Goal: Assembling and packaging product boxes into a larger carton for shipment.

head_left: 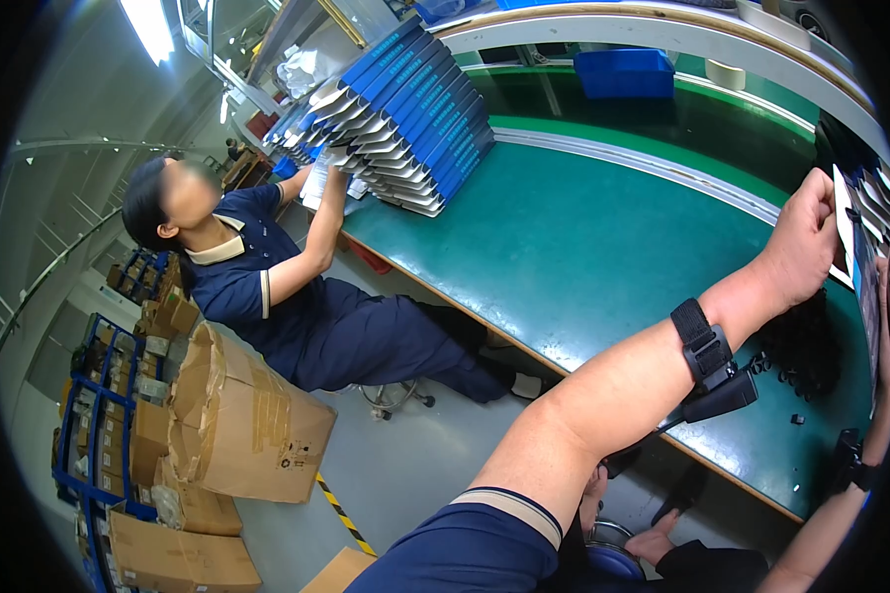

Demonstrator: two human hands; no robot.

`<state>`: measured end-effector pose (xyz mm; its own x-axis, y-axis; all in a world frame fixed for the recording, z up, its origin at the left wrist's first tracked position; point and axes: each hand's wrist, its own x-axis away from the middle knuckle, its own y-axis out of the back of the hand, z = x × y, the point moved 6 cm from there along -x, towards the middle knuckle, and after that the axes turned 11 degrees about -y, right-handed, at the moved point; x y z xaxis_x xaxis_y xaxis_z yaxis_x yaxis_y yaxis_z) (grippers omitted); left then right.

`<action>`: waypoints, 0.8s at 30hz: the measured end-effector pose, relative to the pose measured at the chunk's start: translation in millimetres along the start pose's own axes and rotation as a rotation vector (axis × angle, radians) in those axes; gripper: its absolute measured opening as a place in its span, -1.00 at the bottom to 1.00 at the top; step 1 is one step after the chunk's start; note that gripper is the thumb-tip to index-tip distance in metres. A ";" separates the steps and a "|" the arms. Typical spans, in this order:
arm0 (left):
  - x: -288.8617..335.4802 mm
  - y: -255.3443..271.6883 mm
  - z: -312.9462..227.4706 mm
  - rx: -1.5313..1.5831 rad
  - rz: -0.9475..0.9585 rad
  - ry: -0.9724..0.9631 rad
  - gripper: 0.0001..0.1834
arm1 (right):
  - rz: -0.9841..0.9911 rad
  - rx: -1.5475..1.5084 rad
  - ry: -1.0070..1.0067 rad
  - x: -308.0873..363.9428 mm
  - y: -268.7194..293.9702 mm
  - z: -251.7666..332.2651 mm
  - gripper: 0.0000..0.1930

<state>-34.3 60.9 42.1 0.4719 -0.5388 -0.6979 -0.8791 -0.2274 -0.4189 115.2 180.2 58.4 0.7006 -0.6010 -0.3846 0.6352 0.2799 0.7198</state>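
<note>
My left hand (pixel 806 237) reaches far out over the green table (pixel 583 247), its fingers closed on the edge of a flat white and blue box (pixel 845 222). That box is the front one of a row of upright flat boxes (pixel 875 198) at the right rim. My left wrist wears a black strap with a small device (pixel 707 351). Only a sliver of my right hand (pixel 888 341) shows beside the same boxes, and its fingers are hidden. My right wrist carries a black band (pixel 855 472). A pile of small black parts (pixel 806 346) lies under my left hand.
A seated co-worker (pixel 267 287) on the left has both hands on a slanted stack of blue and white flat boxes (pixel 405 99). A blue bin (pixel 623 71) sits beyond the table. Cardboard cartons (pixel 237 415) and a blue trolley (pixel 89 425) stand on the floor.
</note>
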 end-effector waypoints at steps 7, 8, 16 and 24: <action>5.5 10.2 -0.9 0.066 -0.065 0.164 -0.90 | 0.070 -0.422 -0.131 3.5 -16.1 6.9 -0.74; 7.4 10.5 1.7 0.157 -0.119 0.205 -0.87 | 0.067 -0.419 -0.131 3.8 -14.0 7.1 -0.74; 9.3 6.9 3.5 0.098 -0.057 0.135 -0.75 | -0.027 -0.288 -0.077 1.6 -5.9 -2.3 -0.79; 5.5 -4.2 3.6 0.158 -0.082 0.181 -0.73 | -0.047 -0.030 -0.103 3.2 1.9 -38.5 -0.78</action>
<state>-27.7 61.9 37.9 0.5090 -0.6637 -0.5482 -0.8102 -0.1544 -0.5654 131.1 207.6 36.3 0.6339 -0.6874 -0.3545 0.6770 0.2716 0.6841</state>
